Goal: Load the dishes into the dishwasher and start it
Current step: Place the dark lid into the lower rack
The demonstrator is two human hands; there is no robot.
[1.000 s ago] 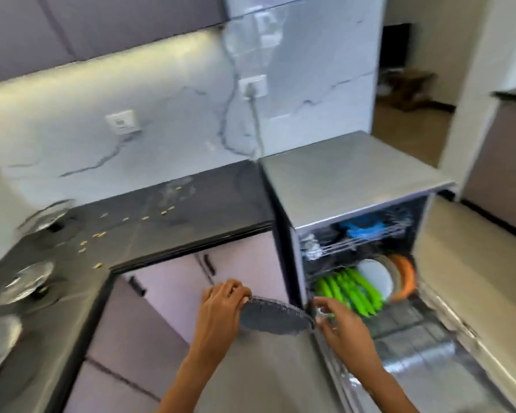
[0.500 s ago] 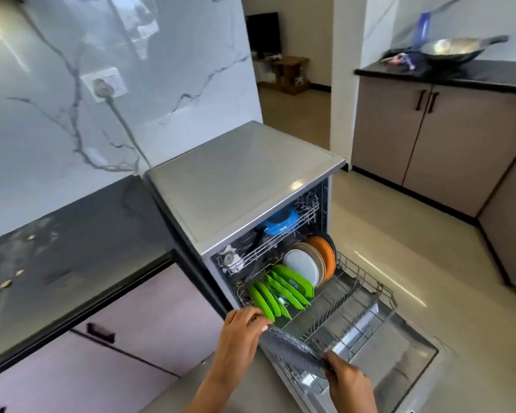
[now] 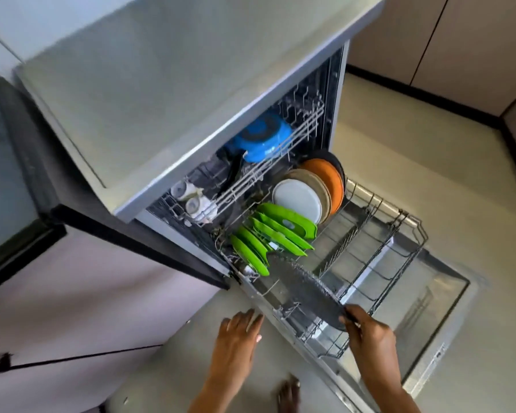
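Note:
My right hand (image 3: 370, 335) grips the near rim of a dark grey speckled plate (image 3: 303, 286), which stands on edge in the pulled-out lower rack (image 3: 399, 248) of the open dishwasher (image 3: 161, 99), just in front of several green plates (image 3: 268, 236). Behind these stand a white plate (image 3: 295, 199), a beige one and an orange plate (image 3: 325, 177). My left hand (image 3: 239, 332) hangs empty with fingers straight beside the rack's left edge. A blue bowl (image 3: 262, 138) and small white cups (image 3: 191, 198) sit in the upper rack.
The dishwasher door (image 3: 429, 308) lies open and flat below the rack. A dark countertop (image 3: 3, 174) with pale cabinets (image 3: 87, 293) is on the left. Beige cabinets (image 3: 459, 40) stand at the far right across a light floor (image 3: 414, 150). Toes show at the bottom edge.
My view has swung from the counter down to the dishwasher. My left hand has let go of the grey plate; the right hand has brought it down into the lower rack.

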